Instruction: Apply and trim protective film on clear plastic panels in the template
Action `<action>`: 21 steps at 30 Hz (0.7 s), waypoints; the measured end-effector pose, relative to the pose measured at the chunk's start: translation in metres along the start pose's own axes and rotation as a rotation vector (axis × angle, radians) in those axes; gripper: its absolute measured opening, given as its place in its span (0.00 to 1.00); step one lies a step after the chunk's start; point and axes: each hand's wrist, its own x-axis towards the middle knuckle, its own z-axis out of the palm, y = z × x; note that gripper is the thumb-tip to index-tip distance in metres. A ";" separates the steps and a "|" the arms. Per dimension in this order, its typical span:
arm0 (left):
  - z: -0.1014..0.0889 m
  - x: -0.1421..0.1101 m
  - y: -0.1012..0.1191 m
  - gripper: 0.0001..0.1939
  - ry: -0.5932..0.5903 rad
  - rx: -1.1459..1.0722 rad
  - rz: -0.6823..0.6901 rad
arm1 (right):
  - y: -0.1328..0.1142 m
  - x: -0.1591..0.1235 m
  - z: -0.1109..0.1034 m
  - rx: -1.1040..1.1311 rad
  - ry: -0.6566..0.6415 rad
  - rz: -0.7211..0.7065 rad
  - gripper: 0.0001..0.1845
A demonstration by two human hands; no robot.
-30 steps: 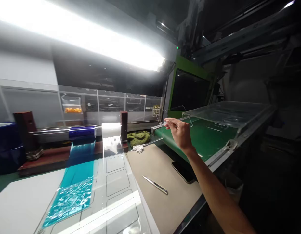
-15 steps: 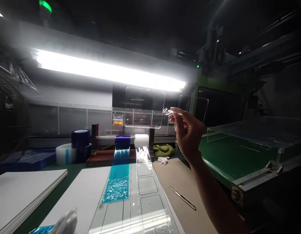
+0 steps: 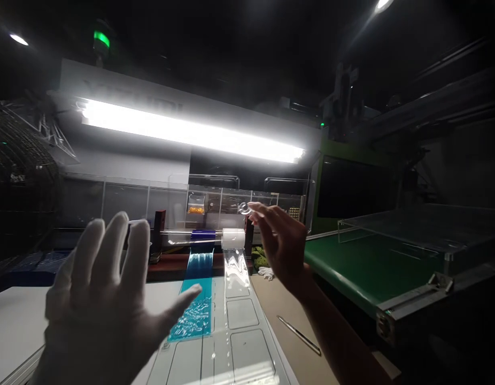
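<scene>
Above the outlined sheet, where blue film and clear film already reach partway down, the right hand pinches a clear plastic piece in midair, while the gloved left hand, I notice, spreads its fingers, gripping nothing.
</scene>
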 end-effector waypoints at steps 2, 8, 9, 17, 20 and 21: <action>0.012 0.019 0.005 0.59 0.035 0.068 0.036 | -0.006 -0.005 0.005 0.009 -0.042 -0.015 0.09; 0.043 0.036 0.006 0.65 -0.066 0.107 0.169 | -0.011 -0.019 0.013 -0.008 -0.119 -0.044 0.11; 0.048 0.034 0.006 0.64 -0.071 0.095 0.188 | -0.011 -0.023 0.014 -0.002 -0.137 -0.039 0.11; 0.078 -0.045 0.008 0.62 -0.269 -0.058 0.243 | -0.008 -0.079 -0.019 0.158 -0.506 0.244 0.18; 0.076 -0.091 0.008 0.58 -0.491 -0.087 0.200 | -0.001 -0.101 -0.054 0.069 -0.705 0.368 0.32; 0.074 -0.104 0.010 0.59 -0.537 -0.117 0.190 | 0.002 -0.107 -0.064 0.019 -0.783 0.386 0.37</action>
